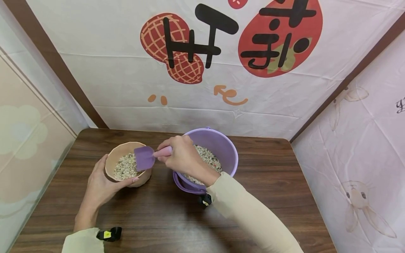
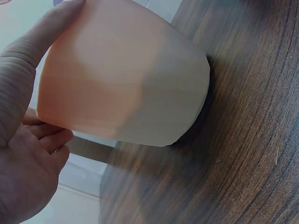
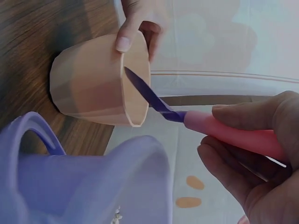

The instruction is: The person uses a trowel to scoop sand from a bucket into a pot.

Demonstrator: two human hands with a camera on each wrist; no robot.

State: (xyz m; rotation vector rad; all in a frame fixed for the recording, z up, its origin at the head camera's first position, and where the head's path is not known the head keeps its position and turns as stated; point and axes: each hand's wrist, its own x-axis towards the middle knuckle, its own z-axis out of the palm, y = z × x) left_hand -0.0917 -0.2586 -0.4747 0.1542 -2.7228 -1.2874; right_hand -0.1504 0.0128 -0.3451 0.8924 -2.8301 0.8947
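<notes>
A peach-coloured cup (image 1: 126,165) (image 2: 126,79) (image 3: 93,88) with grain mix inside stands on the brown wooden table (image 1: 158,218). My left hand (image 1: 101,182) (image 2: 23,140) (image 3: 138,23) grips it, thumb on the near side of the rim. My right hand (image 1: 183,156) (image 3: 261,154) holds the pink handle of a small scoop (image 1: 148,156) (image 3: 187,116); its purple blade hangs over the cup's mouth. Under my right wrist sits a purple bucket (image 1: 221,147) (image 3: 93,182) holding more of the same mix.
A printed cloth backdrop (image 1: 202,63) hangs behind the table, with a cloth panel (image 1: 360,158) on the right and another panel on the left. The table's near half is bare wood. A small black clip (image 1: 109,233) sits at my left cuff.
</notes>
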